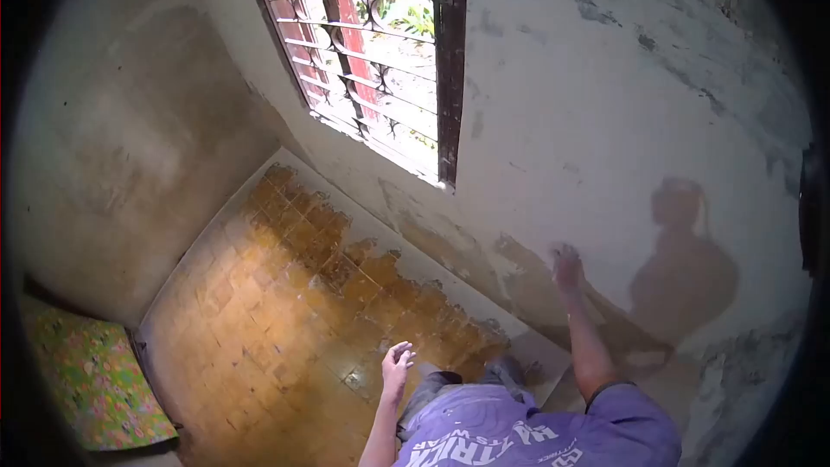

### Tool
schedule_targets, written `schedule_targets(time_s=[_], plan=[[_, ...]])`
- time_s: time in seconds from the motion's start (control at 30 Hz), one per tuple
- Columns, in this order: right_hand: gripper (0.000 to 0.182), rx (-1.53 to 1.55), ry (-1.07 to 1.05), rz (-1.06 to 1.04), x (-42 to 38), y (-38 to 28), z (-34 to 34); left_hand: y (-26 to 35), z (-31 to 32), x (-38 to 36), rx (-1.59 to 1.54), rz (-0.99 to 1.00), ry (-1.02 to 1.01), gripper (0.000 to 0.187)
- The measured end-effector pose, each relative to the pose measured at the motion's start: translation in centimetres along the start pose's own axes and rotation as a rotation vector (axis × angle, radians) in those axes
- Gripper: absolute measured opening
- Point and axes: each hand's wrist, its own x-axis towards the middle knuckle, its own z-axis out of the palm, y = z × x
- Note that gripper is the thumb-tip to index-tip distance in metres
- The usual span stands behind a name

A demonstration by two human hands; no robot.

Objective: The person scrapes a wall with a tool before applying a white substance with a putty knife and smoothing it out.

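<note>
Left hand (398, 367) relaxed, empty, above tiled floor (277, 337), probably for balance; right hand (567, 268) near plastered wall (562, 130), blurred, can't tell grip.

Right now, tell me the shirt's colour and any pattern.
The shirt is purple with white lettering; it shows best in the head view, the only one.

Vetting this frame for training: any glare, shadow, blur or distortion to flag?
Head view throughout: glare washes out much of the scene beyond the window; a dark shadow falls on the wall, picture-right of the right hand; that hand looks slightly blurred, the left hand crisper; the floor is unevenly lit; black rounded borders and wide-angle bending at the edges.
</note>
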Motion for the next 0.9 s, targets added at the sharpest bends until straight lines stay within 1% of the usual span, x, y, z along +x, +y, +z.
schedule_targets(time_s=[0.07, 0.1, 0.13, 0.17, 0.2, 0.27, 0.33, 0.37, 0.43, 0.47, 0.5, 0.57, 0.6, 0.7, 0.73, 0.77, 0.83, 0.9], plan=[[0.024, 0.342, -0.274, 0.16, -3.8, 1.5, 2.9, -0.6, 0.6, 0.0, 0.044, 0.032, -0.008, 0.033], [0.021, 0.35, -0.295, 0.115, -6.4, -3.2, 7.7, 0.8, -3.6, 0.7, 0.081, 0.033, 0.007, 0.033], [0.019, 0.311, -0.315, 0.057, -7.9, -3.4, 9.1, 0.8, -3.6, 0.7, 0.077, 0.029, -0.004, 0.033], [0.019, 0.287, -0.398, 0.124, -8.2, -5.8, 6.8, 0.7, -3.3, 1.0, 0.071, 0.03, -0.017, 0.032], [0.02, 0.265, -0.469, 0.189, -7.1, -9.8, 3.7, 0.9, -3.1, 2.0, 0.066, 0.026, -0.022, 0.032], [0.023, 0.354, -0.464, 0.205, -9.0, -12.5, 4.8, 0.8, -3.6, 3.1, 0.055, 0.016, -0.003, 0.033], [0.023, 0.498, -0.323, 0.26, -10.1, -16.4, 3.2, 1.6, -3.3, 4.2, 0.018, -0.001, 0.033, 0.03], [0.024, 0.583, -0.415, 0.451, -10.9, -17.3, 4.3, 2.1, -3.3, 4.7, 0.003, -0.008, 0.032, 0.03], [0.024, 0.514, -0.418, 0.476, -10.2, -20.0, 4.1, 3.1, -3.0, 6.2, -0.032, -0.011, 0.033, 0.03], [0.023, 0.597, -0.347, 0.461, -9.5, -20.9, 4.5, 3.7, -2.9, 6.9, -0.04, -0.012, 0.033, 0.029], [0.022, 0.681, -0.274, 0.445, -8.3, -21.6, 5.1, 4.6, -2.7, 7.8, 0.006, 0.021, 0.053, 0.028], [0.021, 0.754, -0.284, 0.537, -4.7, -22.6, 8.0, 6.3, -2.5, 9.2, 0.1, 0.08, 0.099, 0.027], [0.023, 0.791, -0.287, 0.583, -2.6, -23.1, 9.1, 6.7, -2.6, 10.4, 0.274, 0.232, 0.116, 0.026], [0.029, 0.696, -0.062, 0.274, 6.6, -25.9, 8.0, 10.1, -2.4, 13.7, 0.417, 0.277, 0.074, 0.027], [0.028, 0.671, -0.037, 0.215, 9.4, -26.6, 8.0, 10.8, -2.2, 15.0, 0.405, 0.276, 0.071, 0.028], [0.03, 0.739, -0.013, 0.173, 12.3, -27.8, 6.5, 11.6, -2.3, 16.3, 0.405, 0.299, 0.06, 0.028], [0.033, 0.858, 0.049, 0.102, 18.3, -30.1, 0.7, 13.2, -2.1, 18.9, 0.409, 0.345, 0.013, 0.028], [0.037, 0.823, 0.272, -0.054, 23.1, -30.9, -4.5, 14.8, -2.2, 21.6, 0.409, 0.362, -0.028, 0.028]])
